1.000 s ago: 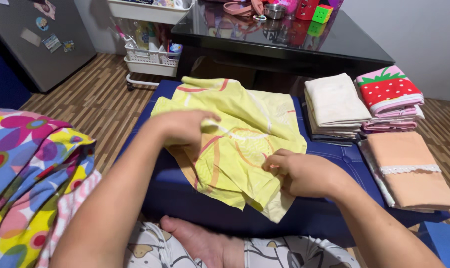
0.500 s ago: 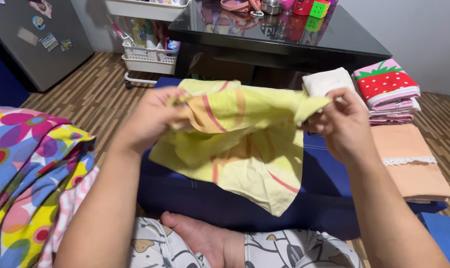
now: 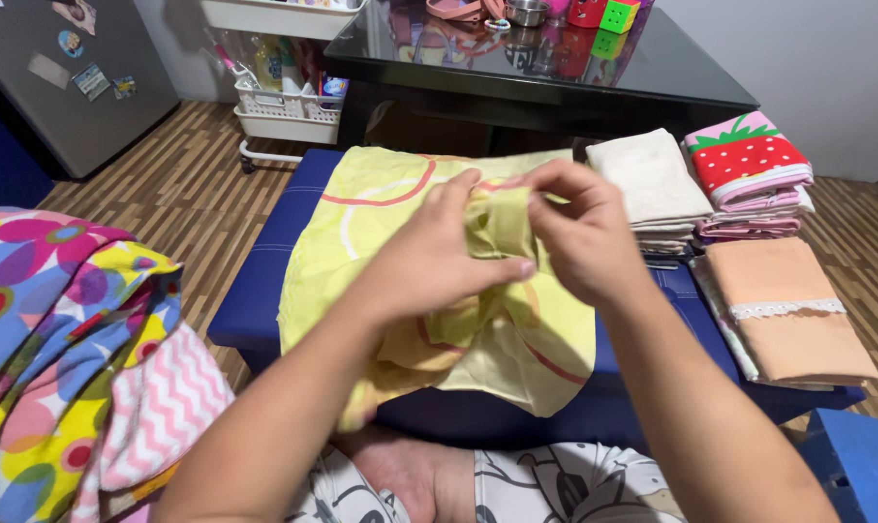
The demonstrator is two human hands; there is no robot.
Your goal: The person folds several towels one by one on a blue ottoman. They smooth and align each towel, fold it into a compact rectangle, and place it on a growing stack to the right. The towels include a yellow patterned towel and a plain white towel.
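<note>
Both hands came together since half a second back: they had been spread wide holding the cloth's top edge stretched out, and now met at the middle. Left hand fingers were clamped on a bunched fold of the yellow cloth, thumb pressed over it; right hand fingers pinched the same fold from 3 o'clock, touching the left. Likely gripped that way to bring two corners together and keep the edges lined up. Rest of the cloth hung down from the hands and draped over the blue bench, lower hem slack toward 6 o'clock.

Around: cream folded stack at 2 o'clock, strawberry-print folded stack further right, peach folded cloth with lace trim at 3 o'clock, all on the bench just beside the hanging cloth. Pile of flower-print fabric at 9 o'clock with a pink zigzag piece. Black glass table at 12 o'clock, white basket trolley at 11. Nothing blocked the hands; folded stacks left little free bench on the right.
</note>
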